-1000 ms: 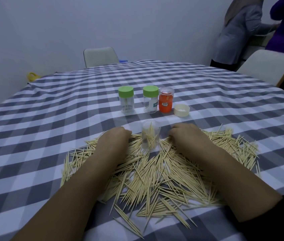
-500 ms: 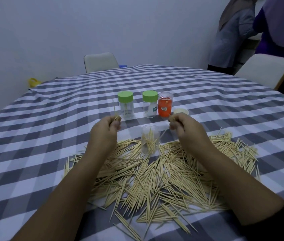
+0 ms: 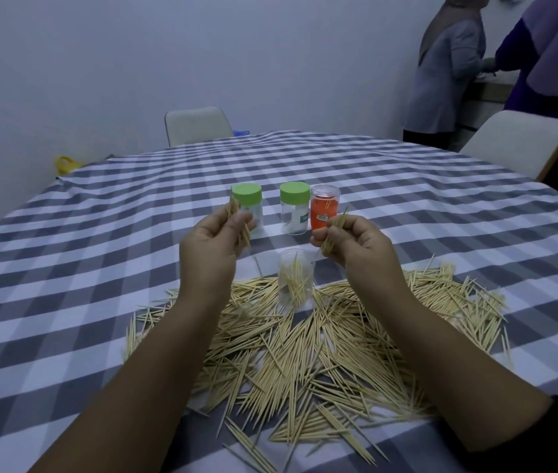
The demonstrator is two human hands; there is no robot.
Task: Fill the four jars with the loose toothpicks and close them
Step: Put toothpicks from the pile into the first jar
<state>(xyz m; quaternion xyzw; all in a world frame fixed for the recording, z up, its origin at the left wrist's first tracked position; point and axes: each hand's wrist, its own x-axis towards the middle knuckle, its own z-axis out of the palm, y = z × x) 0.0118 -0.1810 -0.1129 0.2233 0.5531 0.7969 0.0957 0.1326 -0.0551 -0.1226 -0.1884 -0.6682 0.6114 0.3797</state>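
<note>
1. There is a single view, from a camera worn on the person's head, so no second view shares any part of the scene.
2. It looks forward and down across the checked tablecloth [image 3: 100,254], with the open jar [image 3: 295,280] near the middle of the picture.
3. It sits close: both forearms run in from the bottom edge toward that jar.
4. Beyond the jar the view reaches the far chair [image 3: 197,125] and the wall; straight lines bow toward the edges, as a wide lens gives.

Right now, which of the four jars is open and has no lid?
The clear jar nearest the person, between the hands and partly filled with toothpicks; the three jars behind it are capped.
</note>
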